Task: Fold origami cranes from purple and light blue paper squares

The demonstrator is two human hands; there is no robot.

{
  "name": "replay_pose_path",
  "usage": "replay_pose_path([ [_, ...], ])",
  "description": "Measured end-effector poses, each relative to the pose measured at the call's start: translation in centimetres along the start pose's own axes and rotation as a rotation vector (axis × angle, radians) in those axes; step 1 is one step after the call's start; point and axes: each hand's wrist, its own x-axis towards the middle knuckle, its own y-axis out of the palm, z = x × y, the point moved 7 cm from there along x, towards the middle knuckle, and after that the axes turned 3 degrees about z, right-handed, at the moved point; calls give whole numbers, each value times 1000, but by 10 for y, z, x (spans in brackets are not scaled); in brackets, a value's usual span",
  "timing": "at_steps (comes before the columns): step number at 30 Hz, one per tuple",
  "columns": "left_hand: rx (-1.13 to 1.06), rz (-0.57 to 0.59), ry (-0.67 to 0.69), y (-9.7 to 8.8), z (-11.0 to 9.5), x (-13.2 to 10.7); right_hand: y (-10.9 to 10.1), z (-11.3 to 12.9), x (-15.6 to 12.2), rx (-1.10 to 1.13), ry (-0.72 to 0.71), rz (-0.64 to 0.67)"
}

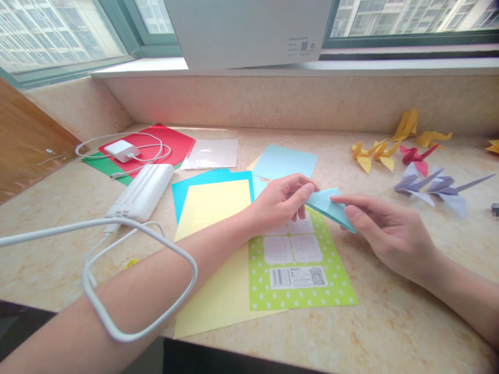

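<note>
A folded piece of light blue origami paper (pixel 325 201) is held in the air between both hands. My left hand (pixel 286 200) pinches its left end between thumb and fingers. At its right end, my right hand (pixel 393 234) grips the lower corner, the index finger lying along the top. Below the hands lies a green, white-dotted card (pixel 304 298) with a barcode label. It rests partly on large pale yellow sheets (pixel 218 301). Behind my left hand is a stack with a light blue square sheet (pixel 286 162) on top.
Folded paper cranes in yellow (pixel 362 156), red (pixel 419 157) and purple (pixel 446 187) stand at the right. A white power strip (pixel 142 192) and its looping cable (pixel 193 280) lie at the left, near red sheets (pixel 171 140) and a charger (pixel 122 150). A pale panel (pixel 249 31) leans by the window.
</note>
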Motion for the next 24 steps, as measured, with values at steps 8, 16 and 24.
replay_pose_path([
  [8,-4,-38,10,-3,2,0,0,-3,-1,31,44,35],
  [16,-66,5,33,-1,-3,-1,0,-1,0,94,90,10],
  [24,-46,43,21,2,-7,-2,5,-4,-1,107,1,52],
])
